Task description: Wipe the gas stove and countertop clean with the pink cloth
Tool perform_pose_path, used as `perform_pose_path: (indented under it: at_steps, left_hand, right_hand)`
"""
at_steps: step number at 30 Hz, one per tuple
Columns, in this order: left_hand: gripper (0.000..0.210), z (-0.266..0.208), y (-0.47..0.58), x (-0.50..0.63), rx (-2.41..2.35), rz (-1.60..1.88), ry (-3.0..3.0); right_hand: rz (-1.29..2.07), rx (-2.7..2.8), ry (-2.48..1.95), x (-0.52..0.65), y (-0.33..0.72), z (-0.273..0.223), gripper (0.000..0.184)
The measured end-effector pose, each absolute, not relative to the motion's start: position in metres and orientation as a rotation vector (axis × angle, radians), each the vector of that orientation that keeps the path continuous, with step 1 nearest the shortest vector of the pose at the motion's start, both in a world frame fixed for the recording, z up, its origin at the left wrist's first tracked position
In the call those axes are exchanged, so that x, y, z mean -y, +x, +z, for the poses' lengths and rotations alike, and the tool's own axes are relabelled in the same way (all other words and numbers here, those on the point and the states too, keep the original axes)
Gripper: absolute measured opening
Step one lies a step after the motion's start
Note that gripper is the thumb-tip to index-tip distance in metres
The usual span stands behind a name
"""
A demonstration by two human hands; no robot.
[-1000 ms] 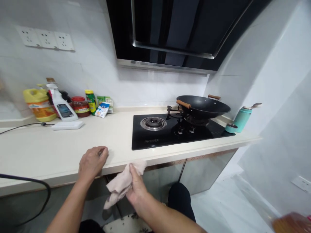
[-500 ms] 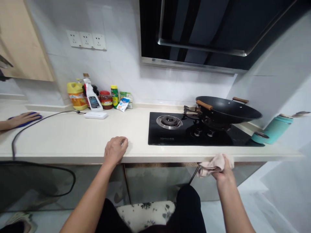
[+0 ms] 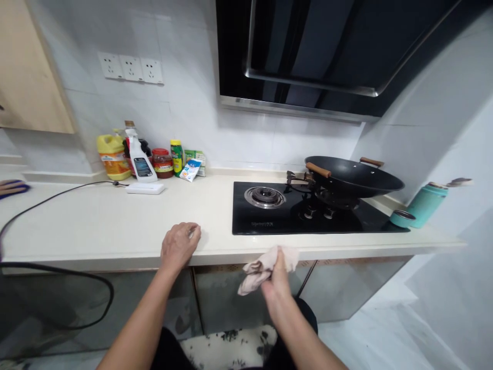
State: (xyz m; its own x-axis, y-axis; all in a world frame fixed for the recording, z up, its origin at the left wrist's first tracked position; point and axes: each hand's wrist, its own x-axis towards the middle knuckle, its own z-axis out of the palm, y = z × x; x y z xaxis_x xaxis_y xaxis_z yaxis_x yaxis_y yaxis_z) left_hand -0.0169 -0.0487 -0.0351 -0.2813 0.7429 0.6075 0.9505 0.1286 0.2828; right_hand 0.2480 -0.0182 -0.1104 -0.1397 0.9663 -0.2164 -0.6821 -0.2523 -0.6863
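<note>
My right hand grips a crumpled pale pink cloth and presses it on the front edge of the countertop, below the stove. Part of the cloth hangs over the edge. My left hand rests on the cream countertop left of the stove, its fingers curled in loosely with nothing visible in them. Behind my right hand lies the black gas stove, with a wok on its right burner.
Cleaning bottles, among them a white spray bottle, stand by the wall with a red-lidded jar. A white power strip trails a black cable. Another person's hand is on a blue cloth at far left. A turquoise container leans right of the stove.
My right hand has slid left along the counter edge with the cloth. My left hand stays in place on the countertop. The view has shifted slightly.
</note>
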Motion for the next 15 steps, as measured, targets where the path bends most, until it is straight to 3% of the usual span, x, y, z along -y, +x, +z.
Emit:
perform_pose_path:
  at_steps: [3, 9, 15]
  left_hand:
    - [0.036, -0.035, -0.016, 0.050, 2.093, -0.905, -1.648]
    - [0.036, -0.036, -0.019, 0.051, 2.091, -0.924, -1.650]
    - [0.036, -0.035, -0.018, 0.051, 2.101, -0.977, -1.638]
  right_hand:
    - [1.696, 0.220, -0.765, 0.045, 0.201, -0.096, 0.044]
    - [2.236, 0.449, -0.641, 0.088, 0.190, -0.083, 0.055]
    - [1.920, 1.031, -0.484, 0.055, 0.240, -0.025, 0.053]
